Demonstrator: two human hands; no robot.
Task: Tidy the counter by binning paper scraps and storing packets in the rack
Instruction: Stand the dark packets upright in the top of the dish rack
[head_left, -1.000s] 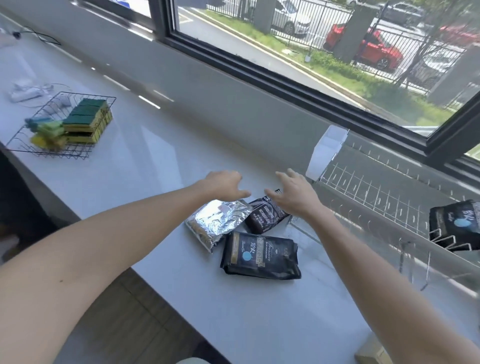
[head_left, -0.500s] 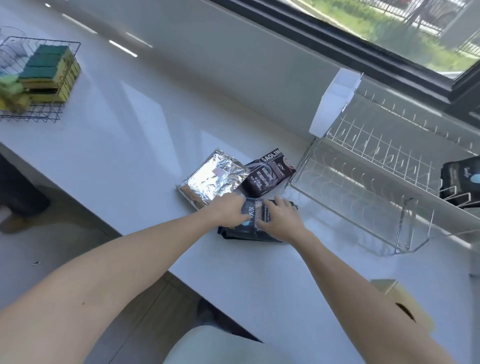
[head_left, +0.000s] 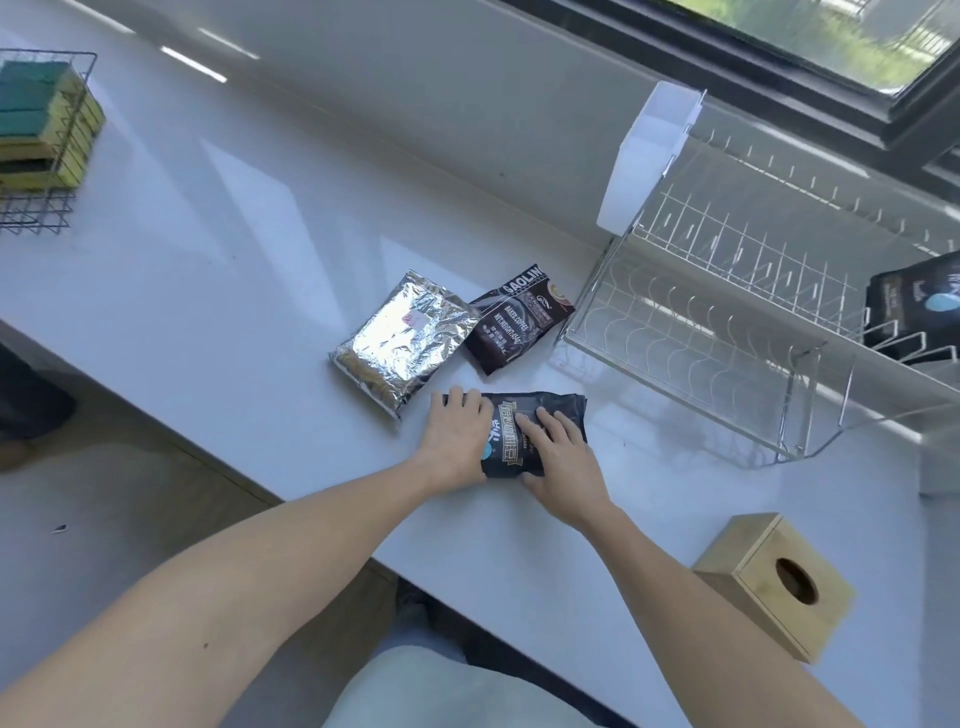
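Three packets lie on the pale grey counter (head_left: 218, 270) near its front edge. The nearest, a flat black foil packet with a gold band and a blue dot (head_left: 524, 434), lies under both hands: the left hand (head_left: 457, 441) covers its left end with the fingers flat on top, and the right hand (head_left: 563, 457) rests on its right half, fingers spread across the face and thumb along the near edge; whether either hand is really gripping the packet or only pressing on it cannot be told. Just behind lie a crinkled silver foil packet (head_left: 402, 340) and a dark brown coffee packet with white lettering (head_left: 517, 322), their edges touching. To the right stands a chrome wire dish rack on a clear tray (head_left: 727, 322), with another black packet with a blue dot (head_left: 919, 306) standing in its far right slots. A square bamboo box with a round hole (head_left: 774, 582) sits near the front right. At far left, a black wire basket (head_left: 41, 208) holds green-and-yellow sponges (head_left: 41, 130).
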